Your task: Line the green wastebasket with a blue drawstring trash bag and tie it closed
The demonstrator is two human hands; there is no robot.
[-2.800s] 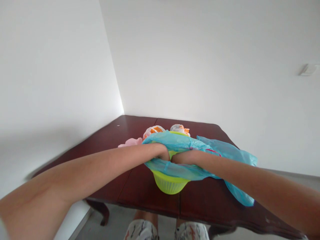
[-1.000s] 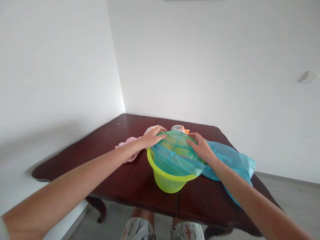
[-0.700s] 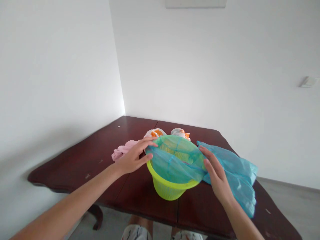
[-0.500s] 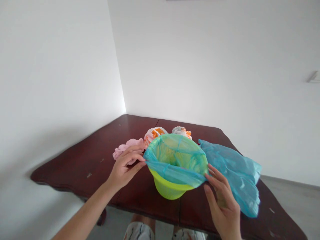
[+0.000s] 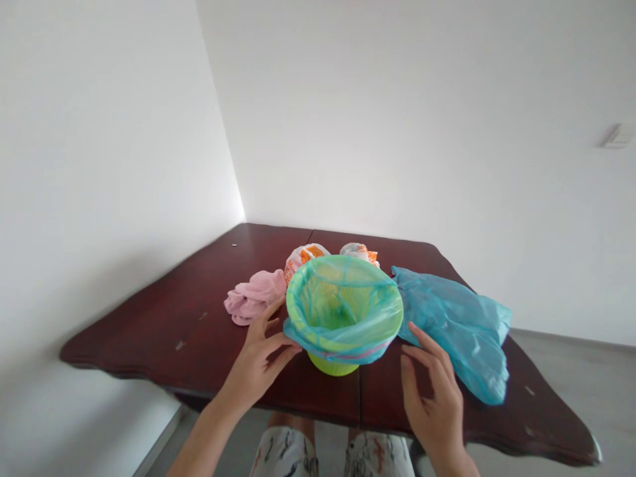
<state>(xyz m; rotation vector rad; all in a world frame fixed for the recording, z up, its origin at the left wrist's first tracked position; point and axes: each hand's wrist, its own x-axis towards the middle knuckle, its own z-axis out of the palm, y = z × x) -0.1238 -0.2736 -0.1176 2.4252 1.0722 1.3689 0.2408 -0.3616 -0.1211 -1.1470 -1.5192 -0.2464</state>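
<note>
A yellow-green trash bin (image 5: 334, 366) stands upright near the front edge of the table. A thin blue translucent trash bag (image 5: 318, 341) lines it and is folded down over its rim, with a pink strip along the lower front edge. At the bin's left side, my left hand (image 5: 263, 358) pinches the bag's folded edge between thumb and a finger, its index finger raised apart. My right hand (image 5: 434, 387) hovers just right of the bin, fingers apart and curved, holding nothing.
Right of the bin lies a crumpled blue plastic bag (image 5: 452, 324). A pink cloth (image 5: 256, 295) is bunched to the left. Behind the bin sit two white-and-orange bundles, one left (image 5: 304, 257) and one right (image 5: 358, 250). The dark wooden table (image 5: 163, 318) meets white walls.
The bag's front edge has gone from stretched across the opening to folded down outside the rim. My right hand has let go of it; my left hand has moved lower along the bin's side.
</note>
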